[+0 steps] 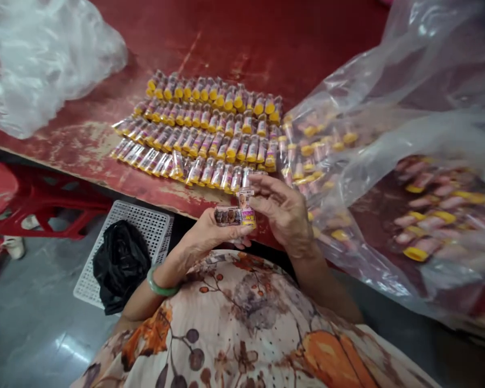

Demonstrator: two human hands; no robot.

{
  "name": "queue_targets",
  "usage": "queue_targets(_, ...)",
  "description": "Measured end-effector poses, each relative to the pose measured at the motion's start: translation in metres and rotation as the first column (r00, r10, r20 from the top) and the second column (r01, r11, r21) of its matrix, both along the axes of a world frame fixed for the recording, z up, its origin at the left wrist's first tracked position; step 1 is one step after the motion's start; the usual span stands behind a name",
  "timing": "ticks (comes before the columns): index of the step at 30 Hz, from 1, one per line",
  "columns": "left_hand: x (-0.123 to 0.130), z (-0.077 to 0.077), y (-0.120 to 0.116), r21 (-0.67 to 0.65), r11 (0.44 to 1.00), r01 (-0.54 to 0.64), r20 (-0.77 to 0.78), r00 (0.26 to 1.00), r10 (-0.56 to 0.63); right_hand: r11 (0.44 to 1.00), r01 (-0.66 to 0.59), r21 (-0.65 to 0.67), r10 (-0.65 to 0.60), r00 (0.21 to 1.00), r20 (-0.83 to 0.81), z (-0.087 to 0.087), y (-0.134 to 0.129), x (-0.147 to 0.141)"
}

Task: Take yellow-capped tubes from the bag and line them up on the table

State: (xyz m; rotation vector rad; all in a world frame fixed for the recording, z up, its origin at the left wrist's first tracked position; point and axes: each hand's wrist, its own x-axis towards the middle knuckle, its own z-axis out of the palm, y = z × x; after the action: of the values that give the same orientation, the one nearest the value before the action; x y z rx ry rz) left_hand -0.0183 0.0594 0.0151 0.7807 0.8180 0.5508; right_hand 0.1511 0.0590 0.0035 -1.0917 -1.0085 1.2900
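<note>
Soft, even indoor light fills the view, with no single source showing, and the shadows stay faint. The left hand [212,231], the right hand [285,215] and the printed packets [228,215] between them look fairly sharp. To the right of the hands, a plastic bag [388,134] throws white glare and blurs what lies behind it. A grey floor [36,323] left of the hands carries a bright reflection, and the counter [64,129] edge bows with wide-lens distortion.

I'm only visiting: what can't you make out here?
Head view:
- Small labelled tubes in the left hand and right hand: fingers cover parts.
- Tubes under clear plastic: blurred.
- Lettering on the rows of tubes: too small.
- Black bag's contents: hidden by the bag.
</note>
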Motion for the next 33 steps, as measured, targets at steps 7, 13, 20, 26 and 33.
queue_targets(7,0.000,-0.011,0.011,-0.066,0.998,-0.010,0.051,0.999,0.013,0.983,0.090,-0.162,-0.116,0.981,-0.157,0.001,0.005,-0.006)
queue_targets(13,0.002,-0.013,0.012,-0.064,0.997,-0.033,0.014,0.999,0.034,0.974,0.106,-0.198,-0.132,0.984,-0.123,-0.002,0.005,-0.004)
queue_targets(20,0.008,-0.009,0.008,-0.041,0.997,-0.072,-0.064,0.996,0.069,0.977,0.122,-0.177,-0.145,0.982,-0.123,-0.003,0.000,-0.005)
queue_targets(26,0.013,-0.009,0.007,-0.002,0.998,-0.065,-0.146,0.987,0.064,0.971,0.146,-0.190,-0.183,0.963,-0.196,-0.003,-0.002,-0.002)
queue_targets(33,0.026,-0.012,0.011,0.017,0.995,-0.102,-0.185,0.977,0.104,0.970,0.149,-0.192,-0.192,0.955,-0.227,-0.007,-0.001,0.010)
